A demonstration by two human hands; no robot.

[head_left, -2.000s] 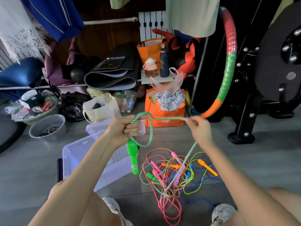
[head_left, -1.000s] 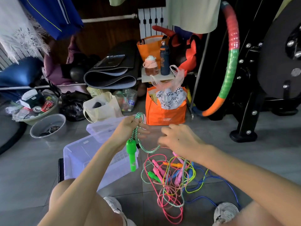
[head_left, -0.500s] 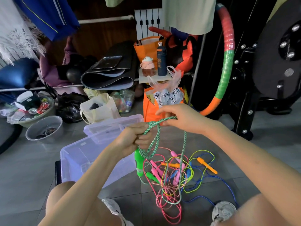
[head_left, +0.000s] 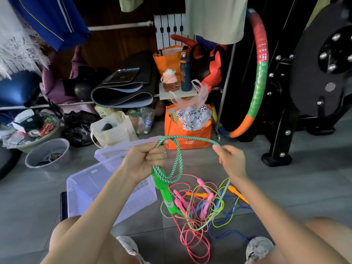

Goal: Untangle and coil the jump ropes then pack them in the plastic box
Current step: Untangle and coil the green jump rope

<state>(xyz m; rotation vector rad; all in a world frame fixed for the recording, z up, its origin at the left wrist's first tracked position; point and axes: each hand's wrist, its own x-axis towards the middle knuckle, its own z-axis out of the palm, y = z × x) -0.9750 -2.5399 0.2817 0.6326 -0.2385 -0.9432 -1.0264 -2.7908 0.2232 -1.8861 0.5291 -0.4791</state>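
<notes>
My left hand (head_left: 145,161) grips coiled loops of the green-and-white braided jump rope (head_left: 180,155), and its bright green handle (head_left: 164,195) hangs below the fist. My right hand (head_left: 229,159) pinches the same rope a forearm's length to the right, so the strand arcs between both hands. From my right hand the rope drops into a tangled pile of jump ropes (head_left: 202,206) on the floor, with pink, orange, yellow and blue cords and handles. The clear plastic box (head_left: 91,189) stands open on the floor under my left forearm.
The box's clear lid (head_left: 118,149) lies behind it. An orange bag (head_left: 187,128), a cream tote (head_left: 112,130) and a grey basin (head_left: 47,153) stand beyond. A striped hoop (head_left: 259,77) leans on a black weight machine (head_left: 304,88) at the right. My shoes (head_left: 257,248) flank the pile.
My right hand has slid rightward along the green rope, away from my left hand, drawing out a new arc. The left hand still holds the coils and has lifted slightly.
</notes>
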